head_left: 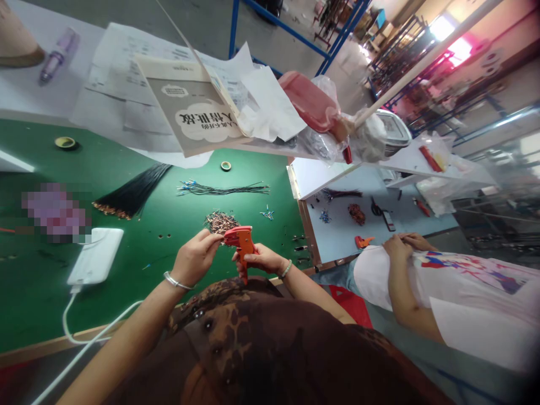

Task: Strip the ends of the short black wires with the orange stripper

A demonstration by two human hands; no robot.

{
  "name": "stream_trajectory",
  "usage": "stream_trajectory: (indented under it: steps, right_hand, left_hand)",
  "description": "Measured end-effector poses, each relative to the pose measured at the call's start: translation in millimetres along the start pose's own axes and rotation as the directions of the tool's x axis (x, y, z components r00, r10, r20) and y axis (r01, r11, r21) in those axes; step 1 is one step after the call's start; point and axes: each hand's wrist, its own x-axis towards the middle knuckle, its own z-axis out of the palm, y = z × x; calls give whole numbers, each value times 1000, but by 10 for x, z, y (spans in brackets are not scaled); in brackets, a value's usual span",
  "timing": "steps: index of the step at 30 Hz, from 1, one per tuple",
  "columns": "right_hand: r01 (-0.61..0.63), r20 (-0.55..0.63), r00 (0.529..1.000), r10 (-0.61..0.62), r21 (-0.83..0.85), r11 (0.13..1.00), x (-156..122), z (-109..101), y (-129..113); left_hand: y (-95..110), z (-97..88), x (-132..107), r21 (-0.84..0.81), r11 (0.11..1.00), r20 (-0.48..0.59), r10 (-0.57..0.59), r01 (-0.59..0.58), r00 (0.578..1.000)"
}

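Right hand (260,260) is closed round the orange wire stripper (243,246), handle pointing back at the body, nose at the left hand (194,259), which pinches something tiny there, can't tell what. Pile of copper wire ends (220,223) sits just ahead.

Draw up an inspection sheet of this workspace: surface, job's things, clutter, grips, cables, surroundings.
Surface: green tabletop, small holes near the front.
Job's things: orange wire stripper, copper-ended wire pile, black wire bundle, blue-tipped wires.
Clutter: paper sheets, booklet, two tape rolls.
Grips: left hand at the stripper's head; right hand around its handles.
Cables: white cable from white power bank over the table edge.
Surroundings: blue metal rack; co-worker beside pale-blue bench.
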Motion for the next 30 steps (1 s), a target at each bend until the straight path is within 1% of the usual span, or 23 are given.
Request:
stream_trajectory:
  steps: [9, 13, 15, 17, 19, 21, 26, 28, 30]
  right_hand:
    - [24, -69, 997, -28, -54, 998, -3, 5, 42]
    - [32, -144, 989, -42, -70, 997, 19, 37, 64]
    - [45, -190, 980, -52, -43, 998, 39, 60, 66]
    - [61, -222, 973, -62, -13, 998, 62, 78, 64]
    - [65, -238, 969, -63, 1, 998, 87, 89, 69]
    - [63, -251, 966, -59, 9, 998, 111, 97, 86]
    - [51, -277, 960, -43, 23, 998, 158, 137, 157]
    - [47, -261, 965, -33, 50, 998, 166, 152, 168]
    - [50, -218, 975, -29, 91, 995, 161, 150, 162]
  left_hand:
    - [31, -30, 1, -35, 999, -4, 12, -12, 1000]
    - [48, -42, 1, -57, 998, 13, -2, 3, 1000]
    - [28, -35, -4, -102, 994, 38, -33, 37, 999]
    - [-16, -16, -12, -152, 983, 55, -92, 99, 994]
    - [-71, 12, -21, -185, 969, 60, -156, 165, 986]
    - [-120, 40, -28, -192, 961, 63, -191, 199, 980]
    - [-163, 78, -22, -186, 967, 93, -161, 176, 983]
    - [-153, 77, -15, -196, 968, 82, -142, 156, 986]
    - [-141, 71, -13, -210, 969, 57, -118, 128, 991]
